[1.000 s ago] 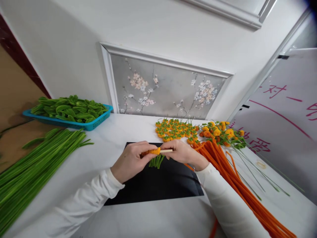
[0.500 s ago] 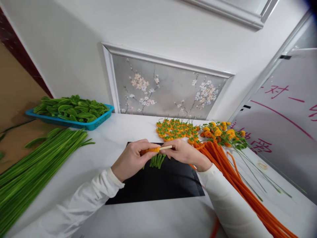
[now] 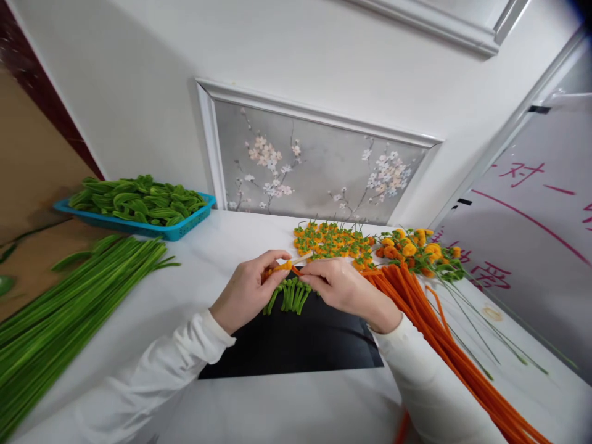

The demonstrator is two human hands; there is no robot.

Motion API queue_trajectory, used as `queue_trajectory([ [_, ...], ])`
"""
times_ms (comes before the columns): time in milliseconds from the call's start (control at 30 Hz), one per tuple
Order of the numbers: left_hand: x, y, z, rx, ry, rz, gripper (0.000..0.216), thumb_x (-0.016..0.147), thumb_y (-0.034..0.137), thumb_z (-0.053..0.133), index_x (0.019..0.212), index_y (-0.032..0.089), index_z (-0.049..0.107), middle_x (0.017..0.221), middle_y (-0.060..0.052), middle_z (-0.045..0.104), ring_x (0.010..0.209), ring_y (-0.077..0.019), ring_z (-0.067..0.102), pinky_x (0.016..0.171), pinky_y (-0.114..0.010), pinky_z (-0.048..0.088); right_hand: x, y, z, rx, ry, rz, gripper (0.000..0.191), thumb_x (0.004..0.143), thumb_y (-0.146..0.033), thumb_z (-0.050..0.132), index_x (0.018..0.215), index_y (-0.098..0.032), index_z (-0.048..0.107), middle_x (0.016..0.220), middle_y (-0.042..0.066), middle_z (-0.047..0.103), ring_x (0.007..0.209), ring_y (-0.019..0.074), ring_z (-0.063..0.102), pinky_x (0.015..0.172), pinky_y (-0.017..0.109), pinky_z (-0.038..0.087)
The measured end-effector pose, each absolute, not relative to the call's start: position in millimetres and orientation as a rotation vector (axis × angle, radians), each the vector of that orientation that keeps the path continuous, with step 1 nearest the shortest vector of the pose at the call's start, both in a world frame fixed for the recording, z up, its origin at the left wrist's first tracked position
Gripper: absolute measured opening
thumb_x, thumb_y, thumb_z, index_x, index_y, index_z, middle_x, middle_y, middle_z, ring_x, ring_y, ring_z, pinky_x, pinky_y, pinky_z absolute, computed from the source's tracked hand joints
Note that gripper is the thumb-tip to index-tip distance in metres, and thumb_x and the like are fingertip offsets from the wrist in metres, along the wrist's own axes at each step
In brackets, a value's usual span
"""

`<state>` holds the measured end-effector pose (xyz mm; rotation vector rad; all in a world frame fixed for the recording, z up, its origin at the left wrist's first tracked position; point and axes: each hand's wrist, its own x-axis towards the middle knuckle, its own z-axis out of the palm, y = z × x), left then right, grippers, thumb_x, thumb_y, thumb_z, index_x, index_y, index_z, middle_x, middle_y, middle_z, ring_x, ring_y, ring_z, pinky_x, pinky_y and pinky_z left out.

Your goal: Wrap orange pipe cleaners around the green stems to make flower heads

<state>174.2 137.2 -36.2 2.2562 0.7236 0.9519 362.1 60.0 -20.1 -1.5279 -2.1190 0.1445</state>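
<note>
My left hand [image 3: 243, 290] is closed around a pale wooden stick [image 3: 304, 258] with a yellow-orange chenille stem [image 3: 280, 268] coiled around it. The stick's bare tip points right and slightly up. Fingers of my right hand [image 3: 346, 285] pinch an orange strand running from the coil, just beside the stick. Several short green chenille pieces [image 3: 292, 297] lie in a row under my hands, on a black mat [image 3: 296, 348]. Behind my right hand sit many small orange-and-green chenille pieces [image 3: 330, 239].
A blue basket [image 3: 185, 229] of green chenille leaves [image 3: 139, 200] stands at the back left, with long green stems [image 3: 92, 302] before it. Long orange stems [image 3: 430, 327] and finished-looking orange flowers [image 3: 416, 248] lie at the right. A wall panel [image 3: 319, 166] rises behind the table.
My right hand has shifted from the stick's tip to the orange strand below it. The stick's tip now angles up more. The row of green pieces shows more fully. The view has shifted slightly.
</note>
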Motion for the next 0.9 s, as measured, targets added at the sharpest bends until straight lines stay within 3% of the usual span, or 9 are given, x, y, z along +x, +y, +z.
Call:
queue_trajectory([
  [100, 173.8, 138.0, -37.3, 2.355, 0.664, 1.021, 0.023, 0.089, 0.030, 0.051, 0.101, 0.017, 0.064, 0.098, 0.000, 0.065, 0.084, -0.0105, 0.060, 0.076, -0.020, 0.046, 359.5, 55.6, -15.1, -1.570, -2.135, 0.074, 0.022, 0.093, -0.027, 0.045, 0.083, -0.018, 0.062, 0.078, -0.002, 0.059, 0.071, 0.0055, 0.052, 0.065, 0.017, 0.030],
  [167, 173.5, 138.4, -38.1, 2.403, 0.645, 1.043, 0.021, 0.089, 0.027, 0.050, 0.099, 0.015, 0.065, 0.098, -0.001, 0.066, 0.087, -0.0106, 0.061, 0.079, -0.019, 0.045, 357.9, 52.7, -11.5, -1.599, -2.140, 0.006, 0.021, 0.093, -0.026, 0.045, 0.082, -0.017, 0.061, 0.080, -0.002, 0.059, 0.074, 0.0067, 0.053, 0.065, 0.018, 0.029],
  [433, 174.1, 139.6, -37.7, 2.538, 0.573, 0.941, 0.018, 0.091, 0.025, 0.050, 0.096, 0.017, 0.065, 0.089, 0.002, 0.065, 0.080, -0.0089, 0.059, 0.074, -0.020, 0.043, 353.1, 49.4, -6.0, -1.654, -2.128, -0.257, 0.025, 0.096, -0.032, 0.040, 0.094, -0.025, 0.064, 0.081, 0.000, 0.057, 0.071, 0.0079, 0.049, 0.059, 0.022, 0.020],
  [633, 170.5, 136.9, -34.0, 2.726, 0.560, 0.874, 0.015, 0.091, 0.026, 0.050, 0.096, 0.020, 0.063, 0.086, 0.004, 0.064, 0.077, -0.0092, 0.058, 0.069, -0.021, 0.040, 356.3, 53.4, -9.3, -1.565, -2.073, -0.243, 0.025, 0.096, -0.034, 0.042, 0.095, -0.023, 0.064, 0.092, 0.000, 0.055, 0.079, 0.0069, 0.052, 0.065, 0.019, 0.030],
  [767, 169.0, 131.8, -35.3, 2.884, 0.613, 0.958, 0.018, 0.087, 0.035, 0.056, 0.096, 0.021, 0.062, 0.086, 0.004, 0.064, 0.074, -0.0110, 0.058, 0.064, -0.024, 0.038, 360.4, 55.5, -11.1, -1.479, -2.055, -0.137, 0.023, 0.095, -0.032, 0.045, 0.091, -0.019, 0.064, 0.088, 0.001, 0.055, 0.080, 0.0070, 0.051, 0.069, 0.017, 0.034],
  [900, 169.7, 129.3, -39.9, 2.954, 0.587, 1.109, 0.016, 0.091, 0.031, 0.050, 0.090, 0.020, 0.062, 0.079, 0.005, 0.062, 0.067, -0.0098, 0.056, 0.059, -0.025, 0.034, 360.7, 56.9, -11.0, -1.407, -2.047, -0.057, 0.020, 0.094, -0.028, 0.047, 0.087, -0.017, 0.063, 0.083, 0.000, 0.056, 0.079, 0.0065, 0.050, 0.071, 0.017, 0.034],
])
